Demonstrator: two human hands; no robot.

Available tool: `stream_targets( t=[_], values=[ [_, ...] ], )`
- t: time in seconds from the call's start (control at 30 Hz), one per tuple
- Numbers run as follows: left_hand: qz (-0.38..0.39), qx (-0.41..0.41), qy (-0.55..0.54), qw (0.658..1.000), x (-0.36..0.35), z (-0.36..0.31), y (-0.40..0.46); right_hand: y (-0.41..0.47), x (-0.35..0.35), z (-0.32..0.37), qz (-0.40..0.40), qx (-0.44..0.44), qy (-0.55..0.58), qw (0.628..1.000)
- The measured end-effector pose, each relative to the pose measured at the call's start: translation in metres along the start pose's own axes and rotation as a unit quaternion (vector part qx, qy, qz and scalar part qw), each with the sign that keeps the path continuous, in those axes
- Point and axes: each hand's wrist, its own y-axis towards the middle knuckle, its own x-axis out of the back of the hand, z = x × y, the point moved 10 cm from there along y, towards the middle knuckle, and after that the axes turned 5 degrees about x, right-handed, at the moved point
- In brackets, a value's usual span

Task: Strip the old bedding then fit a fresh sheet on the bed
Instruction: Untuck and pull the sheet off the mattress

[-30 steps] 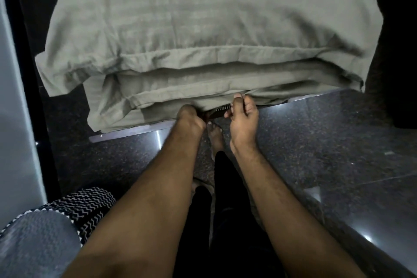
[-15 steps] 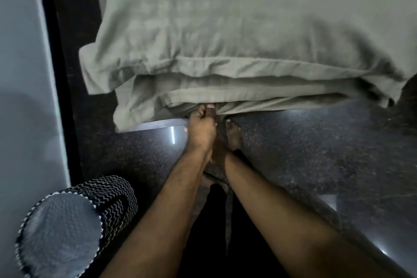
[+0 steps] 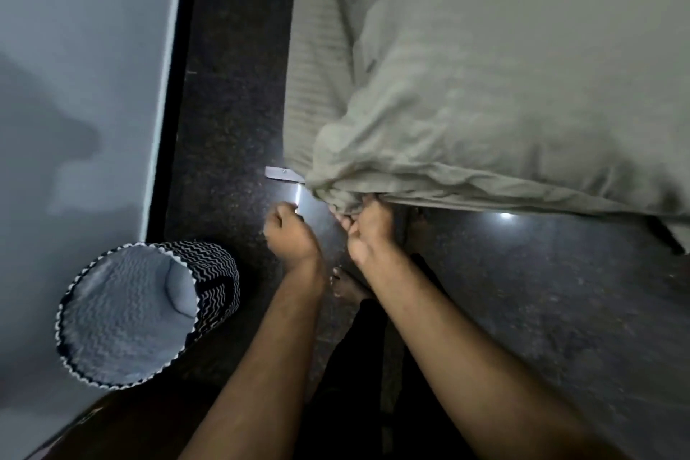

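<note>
A grey-green sheet (image 3: 504,67) covers the bed and bunches over its near left corner. My right hand (image 3: 367,231) grips the gathered fabric under that corner, with its fingers curled into the folds. To the left of it, over the dark floor, my left hand (image 3: 291,235) is a loose fist, apart from the sheet, with nothing seen in it. A pale metal piece of the bed frame (image 3: 280,174) sticks out just left of the corner.
A round basket (image 3: 209,273) with a black-and-white zigzag pattern and a pale lining stands on the floor at the left, close to my left forearm. A light wall (image 3: 74,86) with a dark base strip runs along the left. The floor is dark polished stone (image 3: 541,310).
The view has swung left toward the bed's corner. My left hand has come off the sheet's edge and moved left; my right hand now holds the bunched corner.
</note>
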Motion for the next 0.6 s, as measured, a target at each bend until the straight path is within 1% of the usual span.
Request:
stream_targets(
  t=[0.03,0.07,0.1,0.13,0.17,0.2,0.23,0.27,0.3,0.37,0.43,0.5,0.53,0.6],
  values=[
    [0.023,0.099,-0.005,0.995,0.001,0.022,0.006,-0.009,-0.002,0.004,-0.003,-0.008,0.01,1.0],
    [0.073,0.178,0.009,0.981,-0.007,0.038,0.004,-0.012,-0.005,0.008,0.007,-0.009,0.011,1.0],
    [0.137,0.232,0.021,0.963,-0.02,0.047,-0.002,-0.015,-0.008,0.011,0.007,-0.017,0.014,1.0],
    [0.197,0.269,0.018,0.942,-0.036,0.053,-0.008,-0.025,-0.011,0.016,0.014,-0.028,0.019,0.999],
    [0.246,0.288,-0.001,0.926,-0.054,0.05,-0.01,-0.029,-0.011,0.02,0.002,-0.029,0.031,0.999],
    [0.276,0.3,-0.048,0.912,-0.07,0.044,-0.008,-0.032,-0.01,0.023,-0.01,-0.029,0.04,0.999],
    [0.29,0.308,-0.103,0.9,-0.086,0.035,-0.004,-0.031,-0.006,0.027,-0.021,-0.023,0.045,0.999],
    [0.284,0.311,-0.149,0.895,-0.099,0.025,0.002,-0.033,-0.004,0.031,-0.025,-0.013,0.038,0.999],
    [0.277,0.313,-0.173,0.892,-0.109,0.015,0.01,-0.034,-0.002,0.035,-0.021,0.001,0.038,0.999],
    [0.255,0.317,-0.176,0.896,-0.118,-0.004,0.018,-0.036,0.004,0.038,-0.03,0.018,0.031,0.999],
    [0.22,0.303,-0.159,0.913,-0.111,-0.014,0.03,-0.042,0.002,0.038,-0.025,0.032,0.026,0.999],
    [0.213,0.241,-0.128,0.938,-0.096,-0.027,0.037,-0.046,-0.003,0.031,-0.004,0.054,0.012,0.998],
    [0.216,0.2,-0.103,0.95,-0.085,-0.034,0.037,-0.052,-0.008,0.025,0.015,0.064,-0.02,0.998],
    [0.223,0.107,-0.002,0.969,-0.061,-0.053,0.029,-0.065,-0.025,0.003,0.074,0.067,-0.087,0.991]
  ],
)
